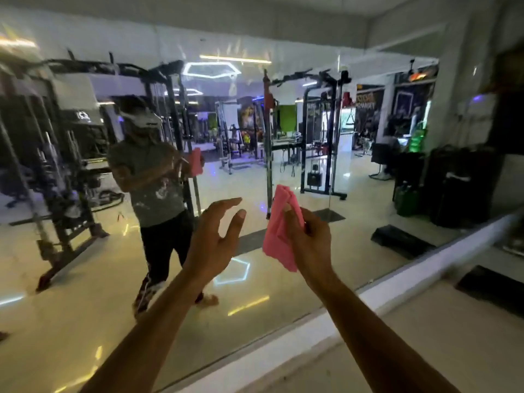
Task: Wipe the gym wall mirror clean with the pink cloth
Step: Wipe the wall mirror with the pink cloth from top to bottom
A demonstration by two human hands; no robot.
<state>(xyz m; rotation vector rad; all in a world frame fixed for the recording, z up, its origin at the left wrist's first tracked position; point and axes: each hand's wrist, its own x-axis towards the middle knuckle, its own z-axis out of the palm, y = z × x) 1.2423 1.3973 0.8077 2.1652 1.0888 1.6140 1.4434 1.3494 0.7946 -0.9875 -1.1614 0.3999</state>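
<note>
Now our right hand [307, 236] pinches the pink cloth [279, 228] bunched between thumb and fingers, likely to gather a fresh pad before wiping. Our left hand [214, 239] hovers just beside the cloth, fingers spread and holding nothing, probably ready to help fold it. Beyond the cloth stands the gym wall mirror [354, 211], apparently untouched by either hand.

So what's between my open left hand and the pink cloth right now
Nothing solid. In the head view the left hand and the pink cloth, gripped by the right hand, are apart, and the gap shows only the mirror behind.
</note>
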